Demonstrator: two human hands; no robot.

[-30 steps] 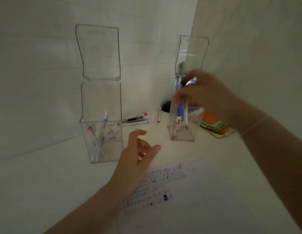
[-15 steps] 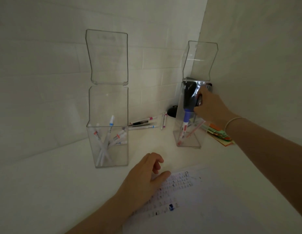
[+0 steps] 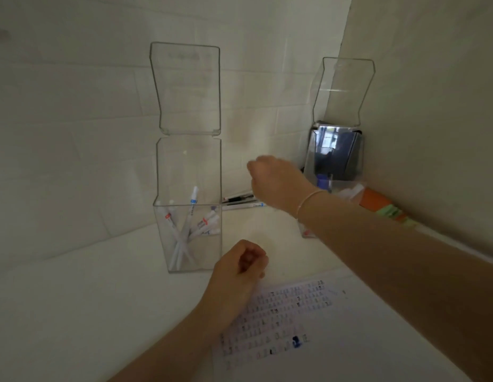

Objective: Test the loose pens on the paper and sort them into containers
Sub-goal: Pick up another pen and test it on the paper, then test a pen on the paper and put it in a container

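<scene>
The loose pens (image 3: 241,201) lie in a small bunch on the white table (image 3: 74,312), far back by the wall, between the two clear boxes. They look thin, light and stiff, with smooth plastic sides that could slip or roll away. I think the best place to pinch one is the middle of its body, with the thumb on one side and a finger on the other. One should be picked at a time so the rest do not scatter.

The right hand (image 3: 278,180) hovers just over the right end of the bunch, with its back to the camera. Its fingers point down and are hidden, so I cannot tell if it grips a pen or nothing at all. The left hand (image 3: 240,266) rests on the near table at the top left corner of the paper (image 3: 350,340). Its fingers are curled in and I see nothing inside them.

The left box (image 3: 189,235) is tall and clear, with its lid tipped up. It has about six white pens standing and leaning across each other. The right box (image 3: 335,172) also has its lid up. The arm hides most of it, and only a blue cap shows inside. The paper has rows of small marks and one dark blue blot
</scene>
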